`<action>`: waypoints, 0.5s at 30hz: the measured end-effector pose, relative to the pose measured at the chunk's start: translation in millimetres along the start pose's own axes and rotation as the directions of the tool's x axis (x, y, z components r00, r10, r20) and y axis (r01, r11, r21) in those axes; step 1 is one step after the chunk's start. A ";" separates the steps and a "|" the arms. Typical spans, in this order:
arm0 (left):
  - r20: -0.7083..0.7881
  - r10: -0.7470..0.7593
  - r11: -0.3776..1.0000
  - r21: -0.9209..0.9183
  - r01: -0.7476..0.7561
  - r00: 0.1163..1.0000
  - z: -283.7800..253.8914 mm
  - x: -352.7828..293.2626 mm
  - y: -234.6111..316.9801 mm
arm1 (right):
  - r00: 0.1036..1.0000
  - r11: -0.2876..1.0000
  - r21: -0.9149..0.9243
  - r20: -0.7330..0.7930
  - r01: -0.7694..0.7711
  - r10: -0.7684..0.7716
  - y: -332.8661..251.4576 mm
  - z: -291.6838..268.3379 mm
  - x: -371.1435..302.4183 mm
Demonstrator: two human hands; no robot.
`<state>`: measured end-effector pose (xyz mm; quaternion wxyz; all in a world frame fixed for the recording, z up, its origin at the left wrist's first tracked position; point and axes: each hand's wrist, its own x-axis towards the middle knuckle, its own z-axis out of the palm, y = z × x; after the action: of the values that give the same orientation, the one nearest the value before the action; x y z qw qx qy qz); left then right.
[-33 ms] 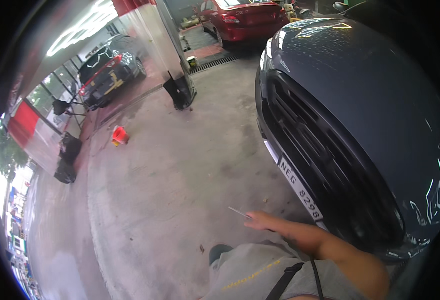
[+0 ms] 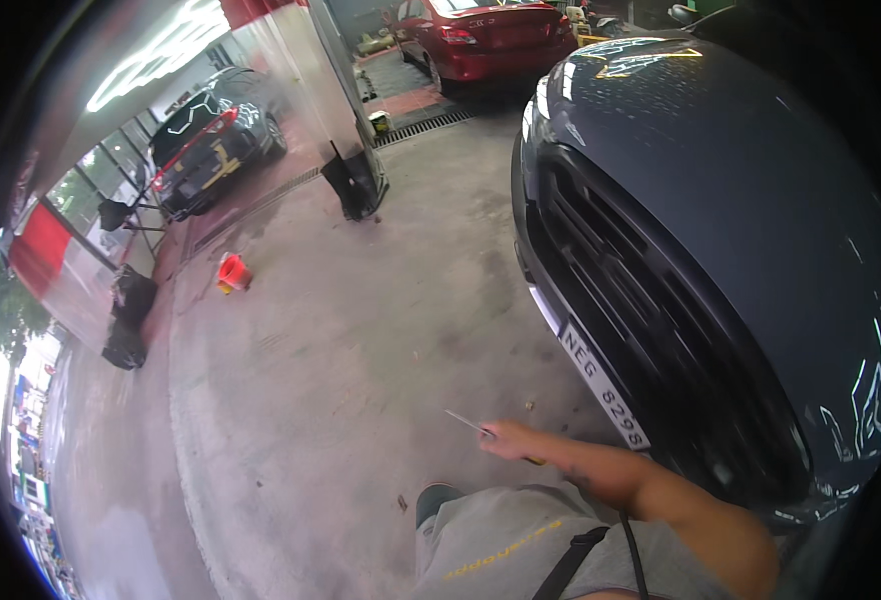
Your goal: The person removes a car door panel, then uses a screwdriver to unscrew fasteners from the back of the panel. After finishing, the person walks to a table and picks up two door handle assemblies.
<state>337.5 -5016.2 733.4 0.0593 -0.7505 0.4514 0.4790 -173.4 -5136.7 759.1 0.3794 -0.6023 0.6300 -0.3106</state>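
From the lower right my right arm reaches across, and my right hand is closed around a screwdriver. Its thin metal shaft points to the upper left, and a bit of yellow handle end shows behind the fist. Close by on the right is the front of a dark grey car, with a black grille and a white number plate. The screwdriver is apart from the car, over the concrete floor. My left hand is out of the picture.
A red bucket stands on the floor at the left. Beyond it are a pillar with a black-wrapped base and a dark car. A red car is parked at the back, behind a floor drain grating.
My right hand has shifted slightly left with the screwdriver, and more of the handle end shows. The whole view has turned a little.
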 end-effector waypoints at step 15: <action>-0.168 0.490 0.768 0.547 -0.333 0.855 -339.6 539.4 675.6 | 0.865 0.645 0.653 0.031 -0.396 0.500 13.3 -274.6 482.6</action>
<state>139.3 -5923.6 730.1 0.0741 -0.6539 0.7180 0.2267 -407.9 -5633.6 840.3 0.5767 -0.2353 0.6420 -0.4470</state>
